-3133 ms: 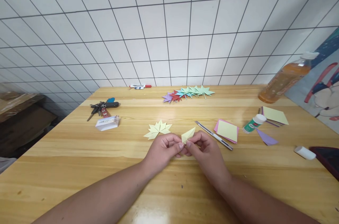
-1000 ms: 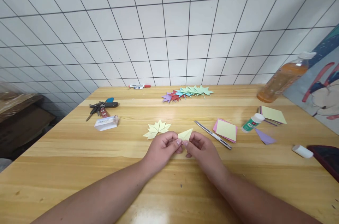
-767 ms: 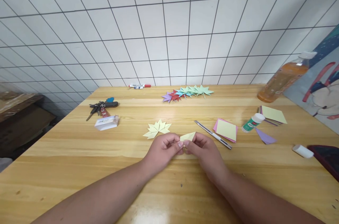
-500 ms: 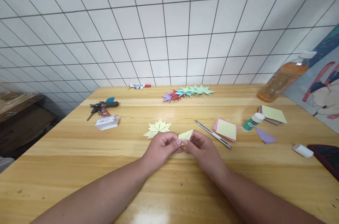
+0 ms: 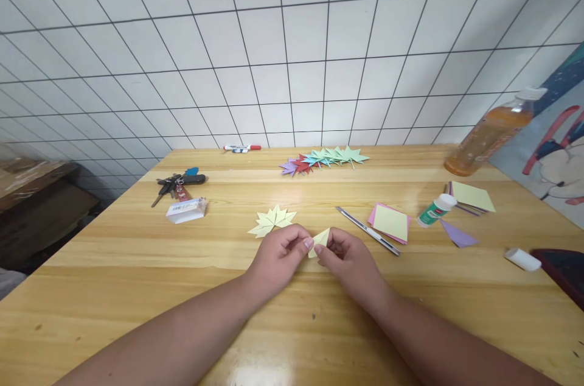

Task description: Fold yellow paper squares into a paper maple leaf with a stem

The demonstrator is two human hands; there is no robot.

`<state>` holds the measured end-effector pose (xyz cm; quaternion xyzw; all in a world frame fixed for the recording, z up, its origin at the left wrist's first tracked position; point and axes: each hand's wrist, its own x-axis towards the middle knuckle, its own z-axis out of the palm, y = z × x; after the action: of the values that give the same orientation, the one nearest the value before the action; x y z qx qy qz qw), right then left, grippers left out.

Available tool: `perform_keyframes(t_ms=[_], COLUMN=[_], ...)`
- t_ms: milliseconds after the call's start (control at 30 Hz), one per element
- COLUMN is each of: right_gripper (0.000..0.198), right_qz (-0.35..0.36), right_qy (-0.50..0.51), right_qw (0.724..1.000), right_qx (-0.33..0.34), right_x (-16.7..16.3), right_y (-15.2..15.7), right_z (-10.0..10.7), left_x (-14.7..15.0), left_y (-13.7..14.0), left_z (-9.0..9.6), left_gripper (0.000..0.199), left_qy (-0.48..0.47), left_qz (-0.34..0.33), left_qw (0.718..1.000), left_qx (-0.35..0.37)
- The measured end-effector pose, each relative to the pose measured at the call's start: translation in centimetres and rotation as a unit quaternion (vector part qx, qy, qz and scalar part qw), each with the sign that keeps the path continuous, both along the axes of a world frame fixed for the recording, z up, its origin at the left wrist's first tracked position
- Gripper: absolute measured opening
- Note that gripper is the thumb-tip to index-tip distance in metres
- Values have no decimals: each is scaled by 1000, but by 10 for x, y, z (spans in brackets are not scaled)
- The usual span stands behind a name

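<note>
Between my two hands, just above the wooden table (image 5: 191,288), is a small folded piece of pale yellow paper (image 5: 322,238). My left hand (image 5: 280,255) pinches its left edge between thumb and fingers. On the other side, my right hand (image 5: 350,258) grips it, thumb on the front face and fingers curled behind. Part of the paper is hidden by the fingers. Just beyond my left hand lies a yellow folded-paper leaf (image 5: 272,220) with several points. A utility knife (image 5: 367,231) lies slantwise beyond my right hand, beside a stack of yellow and pink paper squares (image 5: 390,223).
Overlapping coloured paper leaves (image 5: 323,159) and a marker (image 5: 243,148) lie near the tiled wall. Keys (image 5: 176,184) and a small white box (image 5: 186,210) are at left. At right stand a glue stick (image 5: 437,210) and a bottle (image 5: 495,133), near a purple paper triangle (image 5: 458,234).
The yellow paper has turned between my fingers; its tip points more upward and its lower part hangs lower. Both hands stay in nearly the same place.
</note>
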<state>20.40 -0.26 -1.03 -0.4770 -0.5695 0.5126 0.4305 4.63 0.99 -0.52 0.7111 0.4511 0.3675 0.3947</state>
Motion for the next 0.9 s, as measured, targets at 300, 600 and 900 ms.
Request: perform_keyframes(t_ms=[300, 600, 900], right_gripper=[28, 27, 25], right_qz=[-30, -16, -15], right_qy=[94, 106, 91], right_qw=[995, 992, 993], right_qx=[-33, -65, -76], right_x=[4, 3, 3], right_y=[1, 2, 3], right_z=[-1, 1, -1], left_x=[2, 1, 0], left_y=[-2, 2, 4], left_z=[-1, -1, -2], left_gripper=[23, 24, 20], left_qy=[-22, -71, -92], left_qz=[-16, -11, 49], left_qw=[999, 995, 992], left_qx=[-21, -75, -76])
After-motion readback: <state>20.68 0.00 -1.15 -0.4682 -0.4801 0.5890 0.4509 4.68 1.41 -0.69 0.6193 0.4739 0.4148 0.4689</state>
